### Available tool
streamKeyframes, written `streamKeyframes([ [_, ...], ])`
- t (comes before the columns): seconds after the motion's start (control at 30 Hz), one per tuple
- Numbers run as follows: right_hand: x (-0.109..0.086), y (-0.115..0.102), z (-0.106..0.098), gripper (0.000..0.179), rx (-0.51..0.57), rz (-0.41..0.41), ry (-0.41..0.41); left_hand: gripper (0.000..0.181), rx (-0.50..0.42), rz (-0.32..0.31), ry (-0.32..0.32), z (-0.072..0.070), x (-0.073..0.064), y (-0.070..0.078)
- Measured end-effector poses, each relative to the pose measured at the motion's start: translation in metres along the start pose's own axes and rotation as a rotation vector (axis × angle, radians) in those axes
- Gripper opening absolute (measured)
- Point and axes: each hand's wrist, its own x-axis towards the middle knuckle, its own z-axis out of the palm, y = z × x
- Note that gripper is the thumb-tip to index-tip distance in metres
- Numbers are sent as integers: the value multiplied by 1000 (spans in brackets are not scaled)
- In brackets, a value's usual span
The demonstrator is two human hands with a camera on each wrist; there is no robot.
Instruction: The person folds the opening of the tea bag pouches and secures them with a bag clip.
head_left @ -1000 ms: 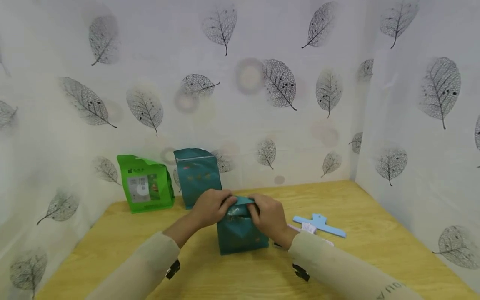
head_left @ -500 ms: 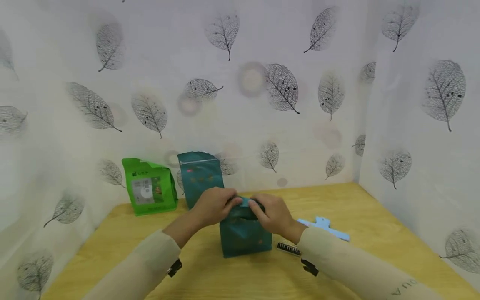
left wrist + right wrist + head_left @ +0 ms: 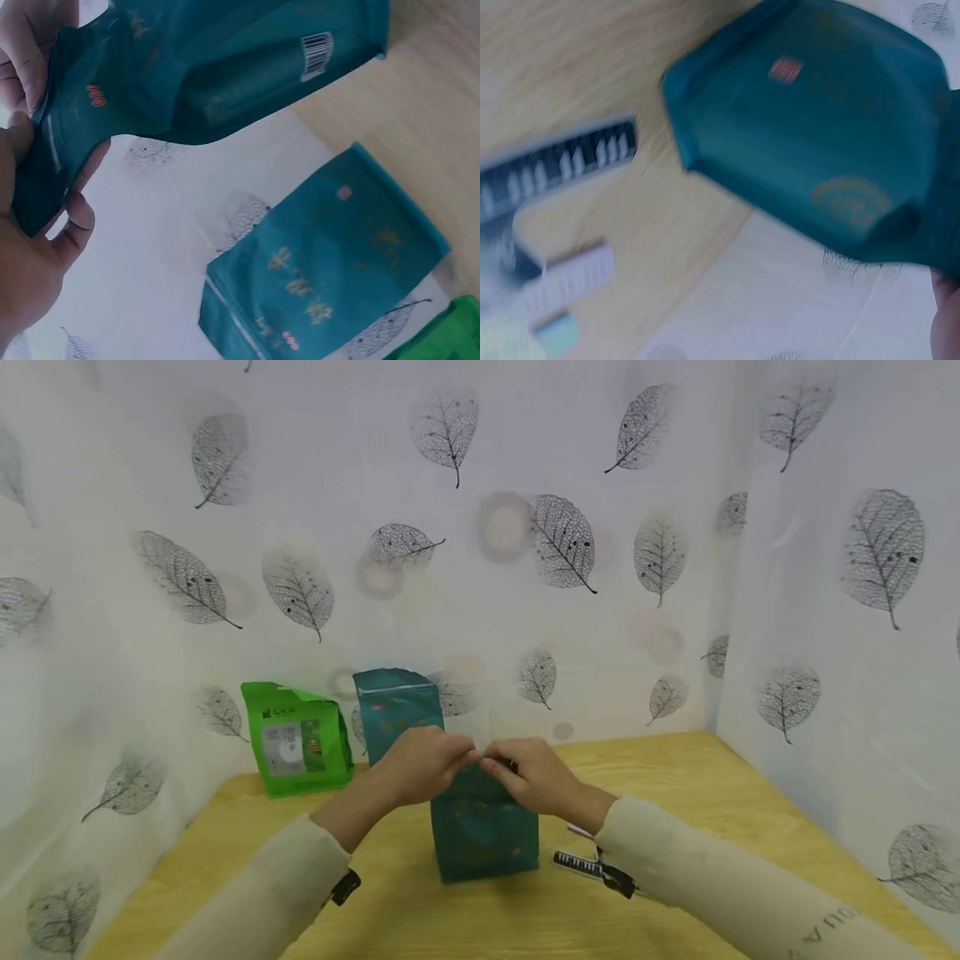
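A teal pouch (image 3: 486,839) stands upright on the table, its top edge pinched from both sides. My left hand (image 3: 422,764) grips the left part of that edge; in the left wrist view the left hand (image 3: 34,277) has thumb and fingers on opposite faces of the pouch (image 3: 247,82). My right hand (image 3: 542,777) pinches the right part, fingertips close to the left hand's. In the right wrist view only a sliver of the right hand (image 3: 946,322) shows, beside the pouch (image 3: 817,127). The hands cover most of the top edge in the head view.
Behind, a second teal pouch (image 3: 397,710) stands next to a green pouch (image 3: 296,739) near the wall. A piano-key-patterned clip (image 3: 577,863) lies right of the held pouch, with a lilac clip (image 3: 574,279) near it. The wooden table (image 3: 675,768) meets leaf-print curtains.
The top of the held pouch, folded down earlier, has been drawn up and stands taller. Both hands have risen slightly with it. The blue clip is now hidden behind the right arm.
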Motion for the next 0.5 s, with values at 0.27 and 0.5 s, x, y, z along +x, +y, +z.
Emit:
streamKeyframes([
  [0.27, -4, 6, -8, 36, 113, 31, -90, 34, 297, 177, 90, -9, 7, 7],
  [0.5, -1, 7, -7, 37, -4, -40, -90, 27, 271, 168, 48, -10, 3, 3],
])
